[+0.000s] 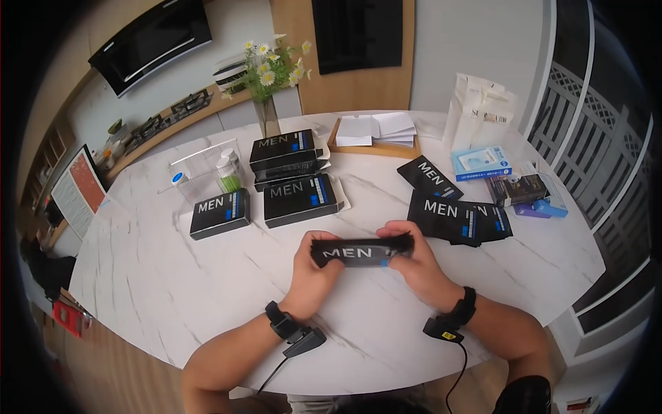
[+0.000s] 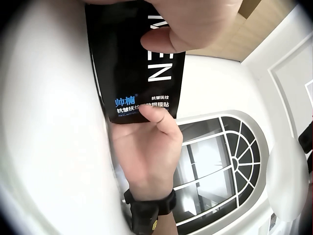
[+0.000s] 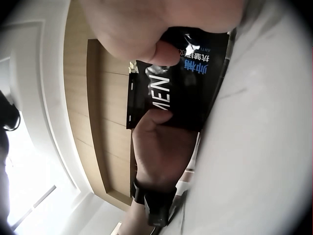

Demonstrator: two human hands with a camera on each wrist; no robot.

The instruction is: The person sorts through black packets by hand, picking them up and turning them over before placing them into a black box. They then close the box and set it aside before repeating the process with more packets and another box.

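Observation:
Both hands hold a stack of black MEN packets between them, low over the near middle of the table. The left hand grips the left end, its thumb on the printed face; the right hand grips the right end the same way. In the left wrist view the packet shows white and blue print, with the right hand at its far end. The right wrist view shows the packet with the left hand across from the camera. Fingers behind the stack are mostly hidden.
Black MEN boxes stand left of centre, some stacked. Loose MEN packets lie fanned at right, near blue and dark boxes and a white bag. A flower vase, a wooden tray and a clear rack sit farther back.

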